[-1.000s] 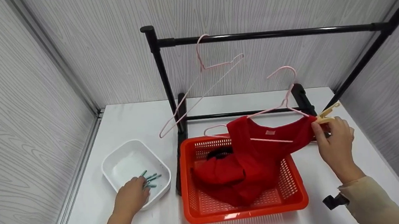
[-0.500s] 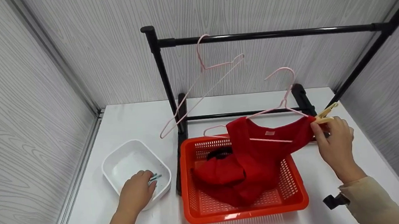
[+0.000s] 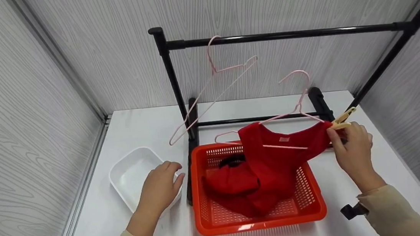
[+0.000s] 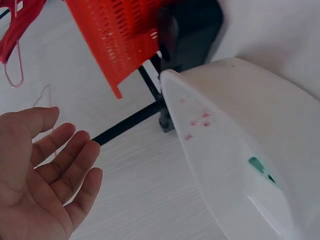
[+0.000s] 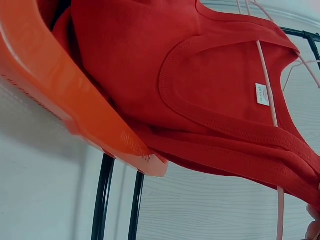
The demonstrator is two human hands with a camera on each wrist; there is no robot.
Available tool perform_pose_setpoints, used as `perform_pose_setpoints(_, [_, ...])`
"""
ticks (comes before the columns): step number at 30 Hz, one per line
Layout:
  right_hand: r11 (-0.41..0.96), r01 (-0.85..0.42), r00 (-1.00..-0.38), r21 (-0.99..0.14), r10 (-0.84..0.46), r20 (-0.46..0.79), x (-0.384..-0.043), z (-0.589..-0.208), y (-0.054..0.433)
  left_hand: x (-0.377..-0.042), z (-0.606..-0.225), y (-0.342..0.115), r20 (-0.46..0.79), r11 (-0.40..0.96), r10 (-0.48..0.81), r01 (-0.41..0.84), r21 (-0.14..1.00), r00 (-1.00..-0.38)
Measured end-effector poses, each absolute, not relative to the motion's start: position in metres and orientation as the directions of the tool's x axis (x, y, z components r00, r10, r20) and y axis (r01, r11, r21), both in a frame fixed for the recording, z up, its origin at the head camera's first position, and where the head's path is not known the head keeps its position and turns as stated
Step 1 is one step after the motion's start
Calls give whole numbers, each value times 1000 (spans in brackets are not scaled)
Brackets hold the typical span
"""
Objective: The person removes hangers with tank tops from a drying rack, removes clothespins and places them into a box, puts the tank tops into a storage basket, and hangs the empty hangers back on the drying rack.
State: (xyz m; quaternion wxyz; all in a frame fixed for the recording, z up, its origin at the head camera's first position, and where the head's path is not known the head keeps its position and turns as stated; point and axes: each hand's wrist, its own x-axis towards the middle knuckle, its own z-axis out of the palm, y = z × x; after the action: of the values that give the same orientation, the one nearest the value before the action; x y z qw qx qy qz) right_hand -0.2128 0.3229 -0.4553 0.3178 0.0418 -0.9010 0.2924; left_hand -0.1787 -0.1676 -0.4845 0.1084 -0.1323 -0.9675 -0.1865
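My right hand [image 3: 353, 150] grips a shoulder strap of the red tank top [image 5: 135, 50], right beside a yellow clothespin [image 3: 343, 119]. A pink hanger [image 3: 302, 97] runs through the top's neck opening, its hook standing up free. The lower part of the top lies in the orange-red basket [image 3: 261, 226]. Over the right edge of the white bin [image 3: 127, 157] is my left hand [image 3: 159, 188], fingers loosely bent and apart, nothing visible in it. A teal clothespin [image 4: 262, 169] shows in the bin in the left wrist view; in the head view the hand covers that part.
A black garment rack [image 3: 283, 35] stands behind the basket. Another pink hanger [image 3: 228, 68] hangs from its bar near the left post. A third pink hanger [image 3: 225, 134] sticks out at the basket's back edge. A dark item [image 3: 231, 160] lies inside the basket.
My left hand has risen from the clothespins in the white bin and moved right, toward the basket. The right hand and the tank top have stayed nearly still.
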Motion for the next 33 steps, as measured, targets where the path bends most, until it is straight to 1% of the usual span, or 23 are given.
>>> perform_pose_setpoints(3, [823, -268, -793, -501, 107, 599, -214, -455, 322, -184, -471, -153, 293, 880, 233, 329, 342, -927])
perform_pose_setpoints(6, [825, -274, -786, -495, 105, 609, -215, -455, 321, -190, -455, -138, 342, 858, 269, 386, 340, -900])
perform_pose_setpoints(13, [819, -284, -788, -498, 96, 609, -217, -454, 317, -203, -423, -99, 450, 800, 391, 538, 266, -803])
perform_pose_setpoints(19, [815, -292, -783, -501, 96, 614, -217, -453, 315, -210, -402, -73, 499, 762, 447, 608, 222, -743])
perform_pose_setpoints(30, [811, -311, -787, -496, 73, 612, -220, -454, 309, -224, -380, -35, 537, 723, 441, 640, 262, -719])
perform_pose_setpoints(33, [814, -317, -785, -487, 63, 616, -221, -453, 308, -227, -375, -24, 552, 703, 455, 662, 261, -699])
